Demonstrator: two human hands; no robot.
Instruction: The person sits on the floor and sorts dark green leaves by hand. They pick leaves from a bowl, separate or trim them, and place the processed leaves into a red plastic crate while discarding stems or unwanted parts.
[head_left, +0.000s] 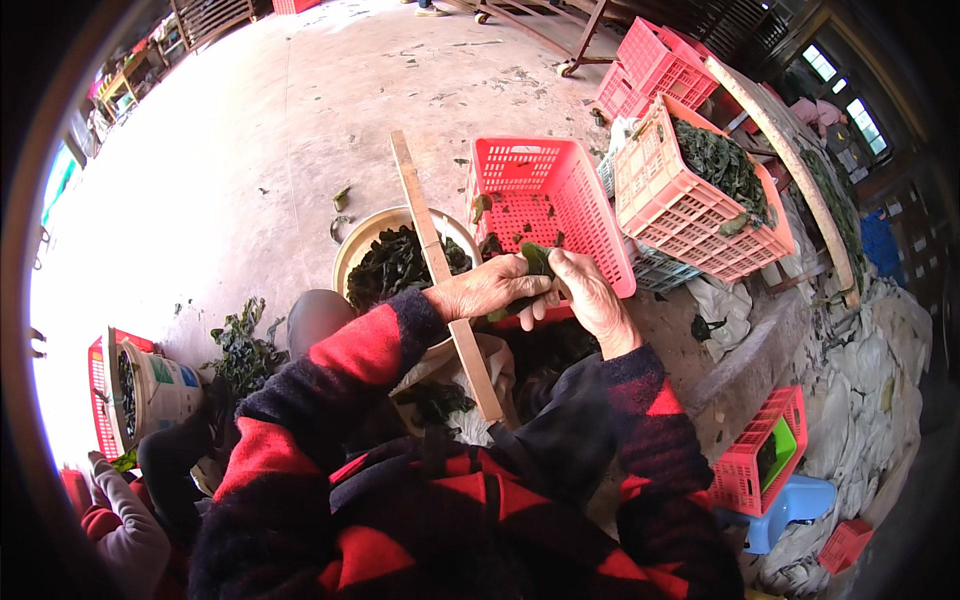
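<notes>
Between my two hands is a piece of dark green leaf, probably kelp (535, 259), upright and partly hidden by the fingers. My left hand (495, 285) reaches in from the left over a wooden slat and grips the leaf's lower part. My right hand (592, 292) pinches the same leaf between thumb and fingers. The wooden slat (414, 191) lies across a round basin (352, 244) heaped with dark, wet-looking leaves (390, 266). Just beyond my hands stands a red plastic crate (585, 187) with small leaf scraps on its bottom.
An orange crate (660, 195) full of leaves sits on other crates at right. More red crates (652, 67) are stacked behind it. A leaf pile (247, 341) and a white bucket (161, 390) lie left, near another person's sleeve (135, 525). A blue stool (795, 502) is lower right.
</notes>
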